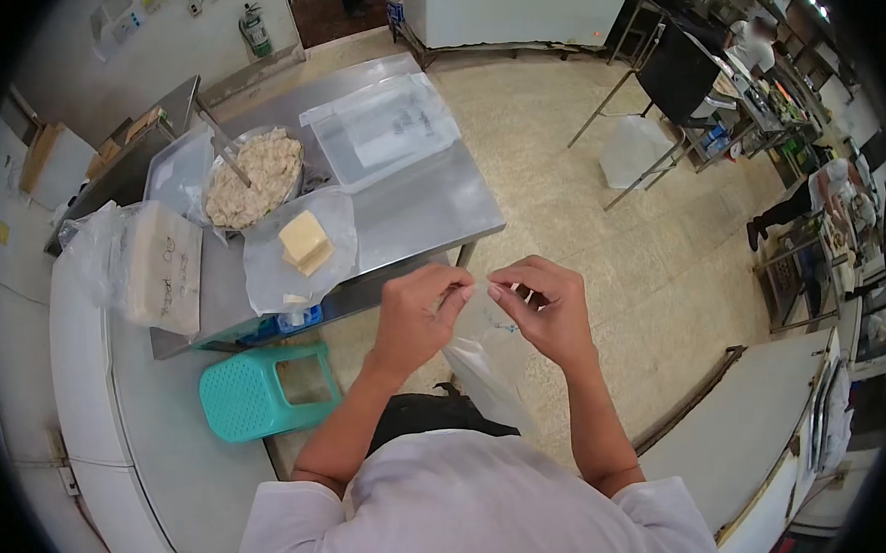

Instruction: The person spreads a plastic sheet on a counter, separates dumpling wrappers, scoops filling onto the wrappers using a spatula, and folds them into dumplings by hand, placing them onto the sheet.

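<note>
My left hand [420, 313] and my right hand [545, 306] are raised in front of my chest, fingertips pinched and almost touching. Between them hangs a thin clear plastic bag [490, 374], its top edge apparently in both pinches. On the steel table [410, 213] to the left, yellow butter-like slices [305, 239] lie stacked on a white sheet [262, 268]. Behind them a bowl holds a pale, lumpy mixture [258, 181] with a utensil handle [226, 148] standing in it.
A clear plastic container [380, 130] and a wrapped white block [162, 266] sit on the table. A turquoise stool [244, 395] stands below its near edge. White chests are at left and lower right [761, 410]. Two people [755, 45] work at the far right counters.
</note>
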`<state>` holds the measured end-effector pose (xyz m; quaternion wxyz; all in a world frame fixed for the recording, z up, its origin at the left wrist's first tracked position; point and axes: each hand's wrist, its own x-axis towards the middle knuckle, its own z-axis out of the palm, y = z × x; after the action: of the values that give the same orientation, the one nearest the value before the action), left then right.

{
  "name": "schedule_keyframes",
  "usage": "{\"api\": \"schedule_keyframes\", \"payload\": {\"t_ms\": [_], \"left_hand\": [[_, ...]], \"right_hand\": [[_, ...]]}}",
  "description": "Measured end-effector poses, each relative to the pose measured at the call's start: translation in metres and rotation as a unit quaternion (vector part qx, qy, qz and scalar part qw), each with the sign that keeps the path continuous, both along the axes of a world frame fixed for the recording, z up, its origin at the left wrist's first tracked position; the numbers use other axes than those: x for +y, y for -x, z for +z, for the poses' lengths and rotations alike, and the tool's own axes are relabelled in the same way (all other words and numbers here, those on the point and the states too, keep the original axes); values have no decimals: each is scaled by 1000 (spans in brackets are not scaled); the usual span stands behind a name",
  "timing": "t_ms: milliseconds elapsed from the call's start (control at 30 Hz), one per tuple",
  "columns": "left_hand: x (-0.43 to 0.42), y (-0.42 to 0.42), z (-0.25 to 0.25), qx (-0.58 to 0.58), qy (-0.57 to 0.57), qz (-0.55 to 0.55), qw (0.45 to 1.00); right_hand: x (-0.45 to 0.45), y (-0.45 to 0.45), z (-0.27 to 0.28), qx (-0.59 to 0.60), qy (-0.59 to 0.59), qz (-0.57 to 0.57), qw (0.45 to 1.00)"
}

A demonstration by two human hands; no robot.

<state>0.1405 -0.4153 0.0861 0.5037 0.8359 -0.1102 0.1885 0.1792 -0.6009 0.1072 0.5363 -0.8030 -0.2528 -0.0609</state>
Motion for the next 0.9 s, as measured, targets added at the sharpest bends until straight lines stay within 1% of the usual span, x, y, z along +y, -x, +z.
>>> {"api": "schedule_keyframes", "payload": {"t_ms": [33, 67, 100, 133, 200, 267, 400, 467, 500, 567, 633, 700, 900], "left_hand": [[2, 0, 4, 24, 53, -10, 998], [5, -1, 6, 47, 106, -20, 993], [9, -2, 5, 47, 107, -20, 993], [13, -3, 3, 62, 108, -41, 991], [17, -4, 4, 77, 108, -61, 989], [19, -4, 8, 121, 151, -83, 978], [21, -4, 10, 124, 166, -90, 974], [23, -5, 13, 155, 99, -70, 980], [23, -5, 12, 154, 99, -71, 980], [21, -6, 8, 178, 181, -81, 964], [22, -7, 10, 180, 180, -85, 963], [23, -7, 9, 182, 179, -89, 963], [25, -8, 7, 191, 185, -90, 960]], "right_hand": [[-1, -1, 3, 1, 1, 0, 1000], [-1, -1, 6, 45, -6, 22, 999], [-1, -1, 8, 89, -13, 43, 995], [0, -2, 8, 89, -13, 44, 995], [1, -3, 9, 148, -23, 57, 987], [1, -4, 8, 160, -22, 63, 985], [1, -5, 5, 206, -21, 84, 975], [1, -6, 6, 209, -14, 92, 973], [2, -6, 6, 213, -6, 100, 972], [1, -8, 7, 214, -6, 108, 971], [2, -8, 8, 215, -6, 117, 970], [5, -7, 11, 176, -4, 91, 980], [5, -11, -1, 211, -72, 91, 971]]}}
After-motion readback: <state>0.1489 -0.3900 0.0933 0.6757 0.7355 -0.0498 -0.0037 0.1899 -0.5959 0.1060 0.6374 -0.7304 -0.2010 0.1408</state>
